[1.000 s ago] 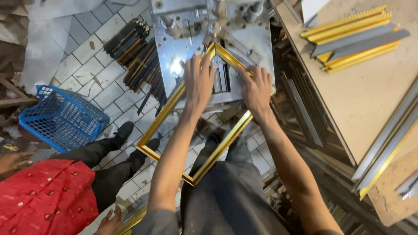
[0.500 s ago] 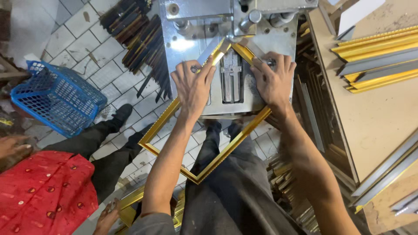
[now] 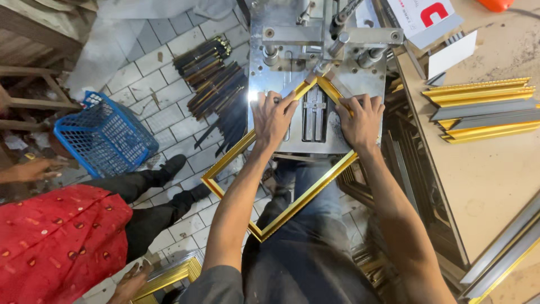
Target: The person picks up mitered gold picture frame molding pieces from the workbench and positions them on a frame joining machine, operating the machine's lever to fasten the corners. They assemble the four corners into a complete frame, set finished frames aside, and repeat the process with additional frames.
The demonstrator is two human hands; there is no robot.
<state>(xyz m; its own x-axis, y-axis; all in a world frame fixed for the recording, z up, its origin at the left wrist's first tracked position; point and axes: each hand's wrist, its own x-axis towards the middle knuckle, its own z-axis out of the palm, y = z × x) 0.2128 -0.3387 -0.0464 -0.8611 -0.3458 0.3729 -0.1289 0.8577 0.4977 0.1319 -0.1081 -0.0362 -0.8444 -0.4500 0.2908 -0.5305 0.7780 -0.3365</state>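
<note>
Gold-coloured moulding makes up the square picture frame [image 3: 236,155] that I am pressing down with both hands on the grey steel plate of the corner-joining machine [image 3: 292,73]. I am holding the frame like a diamond, its top corner tucked under the machine's clamp head and its lower half hanging off the plate over my dark trousers and the tiled floor [image 3: 152,73]. My left hand [image 3: 274,118] is lying flat on the frame's upper left rail, fingers spread and pointing toward the corner. My right hand [image 3: 360,119] is lying flat on the upper right rail, fingers likewise spread; neither hand is pinching anything, both are simply bearing down.

To my right, the pale wooden counter [image 3: 484,180] is carrying a stack of cut gold and grey moulding strips [image 3: 484,110]. On the floor to the left of the machine, a bundle of dark moulding sticks [image 3: 216,84] is lying near a blue plastic basket [image 3: 104,135]. A person in a red patterned garment [image 3: 56,242] is sitting beside me on the left.
</note>
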